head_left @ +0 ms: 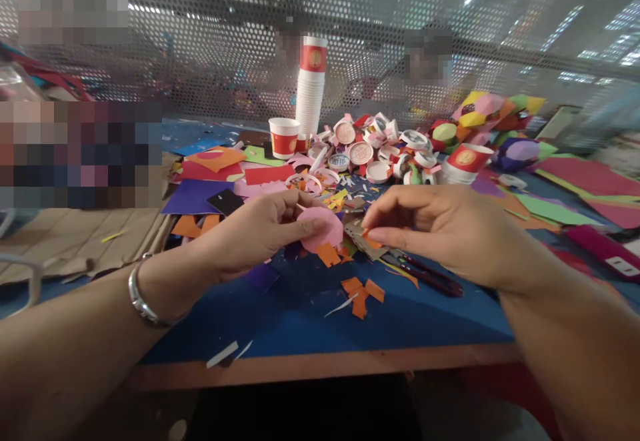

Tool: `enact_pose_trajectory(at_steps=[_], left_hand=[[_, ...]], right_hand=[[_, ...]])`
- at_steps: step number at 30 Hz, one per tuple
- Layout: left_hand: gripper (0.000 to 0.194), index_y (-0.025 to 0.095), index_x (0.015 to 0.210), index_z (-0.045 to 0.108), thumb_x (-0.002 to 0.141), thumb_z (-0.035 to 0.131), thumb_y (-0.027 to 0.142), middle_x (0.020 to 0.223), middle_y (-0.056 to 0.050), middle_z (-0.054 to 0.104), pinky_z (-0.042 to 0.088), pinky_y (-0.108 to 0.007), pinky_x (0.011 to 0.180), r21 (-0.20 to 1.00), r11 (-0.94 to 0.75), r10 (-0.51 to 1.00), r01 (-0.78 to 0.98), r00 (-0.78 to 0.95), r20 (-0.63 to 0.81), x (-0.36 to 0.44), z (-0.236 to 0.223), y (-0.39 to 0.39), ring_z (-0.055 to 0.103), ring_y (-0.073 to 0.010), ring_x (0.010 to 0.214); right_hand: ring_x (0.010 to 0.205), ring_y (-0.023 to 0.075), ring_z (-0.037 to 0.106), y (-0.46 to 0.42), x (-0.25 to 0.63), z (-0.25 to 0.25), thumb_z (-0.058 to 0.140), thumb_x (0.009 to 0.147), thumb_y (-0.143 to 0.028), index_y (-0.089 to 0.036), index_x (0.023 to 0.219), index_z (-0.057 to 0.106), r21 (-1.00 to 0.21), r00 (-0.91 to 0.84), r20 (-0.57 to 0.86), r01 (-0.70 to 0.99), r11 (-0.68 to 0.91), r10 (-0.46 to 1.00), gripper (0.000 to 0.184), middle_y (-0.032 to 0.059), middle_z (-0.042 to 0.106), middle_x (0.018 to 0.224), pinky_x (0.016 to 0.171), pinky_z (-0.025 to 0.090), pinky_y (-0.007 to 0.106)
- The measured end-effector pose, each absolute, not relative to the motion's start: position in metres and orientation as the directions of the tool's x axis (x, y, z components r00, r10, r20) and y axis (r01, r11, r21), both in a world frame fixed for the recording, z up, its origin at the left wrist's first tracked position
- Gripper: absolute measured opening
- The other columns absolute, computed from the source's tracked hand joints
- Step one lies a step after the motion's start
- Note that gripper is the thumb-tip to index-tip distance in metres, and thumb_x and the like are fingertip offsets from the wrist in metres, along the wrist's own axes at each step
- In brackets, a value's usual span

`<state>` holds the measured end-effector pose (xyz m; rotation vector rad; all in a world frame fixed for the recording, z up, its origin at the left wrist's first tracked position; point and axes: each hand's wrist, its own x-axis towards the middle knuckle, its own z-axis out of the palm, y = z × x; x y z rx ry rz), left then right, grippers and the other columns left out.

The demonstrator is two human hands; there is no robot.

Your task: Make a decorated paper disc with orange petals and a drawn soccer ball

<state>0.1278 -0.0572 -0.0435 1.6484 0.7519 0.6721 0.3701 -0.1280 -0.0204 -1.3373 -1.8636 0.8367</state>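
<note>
My left hand (273,227) is closed on a pink paper disc (327,226), thumb on its face. At the disc's lower edge is an orange paper piece (329,254); whether it is stuck on, I cannot tell. To the right, my right hand (425,231) pinches a small orange paper piece (367,233), mostly covered by the fingertips. Beneath that hand lie dark-handled scissors (433,275) and a scrap of brown cardboard (367,244). Several orange paper pieces (359,296) rest on the blue tabletop (310,331) in front of my hands.
Behind stand a tall stack of paper cups (310,94), a single cup (284,139) and a heap of cut cup bottoms (361,154). Coloured paper sheets (195,195) lie left. Paper flowers (480,111) and a magenta object (600,251) are right. Flattened cardboard (90,237) covers the left side.
</note>
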Motion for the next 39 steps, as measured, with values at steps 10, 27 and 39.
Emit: enact_pose_trajectory(at_steps=[10,27,39], left_hand=[[0.023,0.020,0.108,0.074,0.091,0.072,0.035,0.088,-0.004,0.075,0.047,-0.024,0.061,0.929,-0.293,0.773,0.224,0.628,0.092,0.127,-0.048,-0.056,0.066,-0.0151,0.073],[0.023,0.017,0.103,0.064,0.091,0.073,0.035,0.096,-0.006,0.078,0.057,-0.031,0.077,0.934,-0.289,0.733,0.211,0.676,0.074,0.128,-0.047,-0.059,0.074,-0.0201,0.087],[0.025,0.016,0.102,0.066,0.091,0.075,0.037,0.086,-0.004,0.077,0.055,-0.028,0.072,0.941,-0.280,0.711,0.191,0.700,0.069,0.128,-0.044,-0.060,0.071,-0.0163,0.077]], right_hand=[[0.085,0.0188,0.072,-0.111,0.361,-0.032,0.084,0.083,-0.030,-0.028,0.098,0.071,-0.911,-0.287,0.097,0.359,0.201,0.953,0.020,-0.0002,0.074,0.094,0.072,0.059,0.032],[0.087,0.0187,0.072,-0.111,0.358,-0.032,0.079,0.086,-0.029,-0.024,0.104,0.062,-0.857,-0.376,0.063,0.455,0.243,0.924,0.025,0.0009,0.071,0.097,0.079,0.059,0.035],[0.089,0.0212,0.073,-0.111,0.356,-0.037,0.074,0.088,-0.024,-0.023,0.103,0.061,-0.844,-0.400,0.091,0.456,0.284,0.912,0.020,0.0029,0.072,0.099,0.077,0.060,0.038]])
